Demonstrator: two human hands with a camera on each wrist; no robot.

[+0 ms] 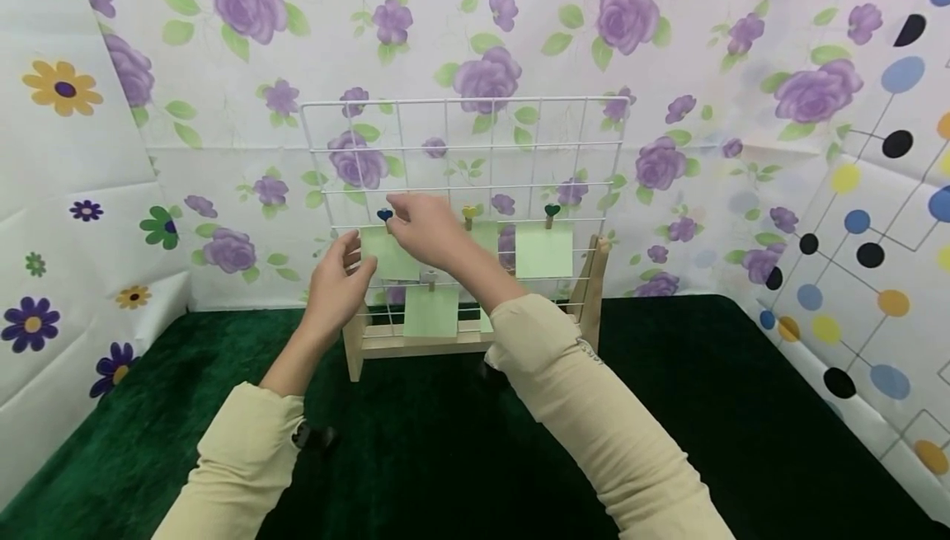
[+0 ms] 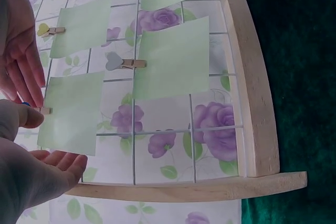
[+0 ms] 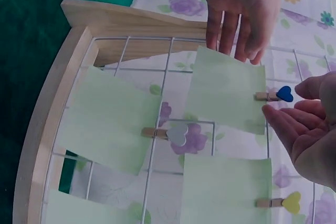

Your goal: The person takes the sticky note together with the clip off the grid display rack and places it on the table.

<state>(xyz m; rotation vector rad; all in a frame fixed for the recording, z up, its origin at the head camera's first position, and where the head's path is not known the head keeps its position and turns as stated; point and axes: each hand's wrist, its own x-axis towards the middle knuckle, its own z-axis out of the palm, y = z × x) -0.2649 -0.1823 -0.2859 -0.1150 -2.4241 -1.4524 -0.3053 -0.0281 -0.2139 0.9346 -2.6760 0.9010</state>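
A white wire grid [image 1: 463, 100] stands in a wooden frame [image 1: 594, 293] on green cloth. Several pale green paper notes hang on it from small heart-topped pegs. My right hand [image 1: 426, 231] reaches across to the blue heart peg [image 3: 278, 95], which holds the left note [image 3: 226, 90]. The heart lies between thumb and fingers, and small gaps show around it. My left hand [image 1: 337, 280] is beside that note's outer edge, with straight fingers [image 3: 231, 30] at the paper. In the left wrist view the note [image 2: 73, 111] sits between both hands.
Other notes hang from a grey heart peg [image 3: 176, 134], a yellow one [image 1: 469, 213] and a green one [image 1: 552, 212]. Floral sheets form walls behind and to both sides. The dark green cloth [image 1: 705, 408] stretches from the frame toward me.
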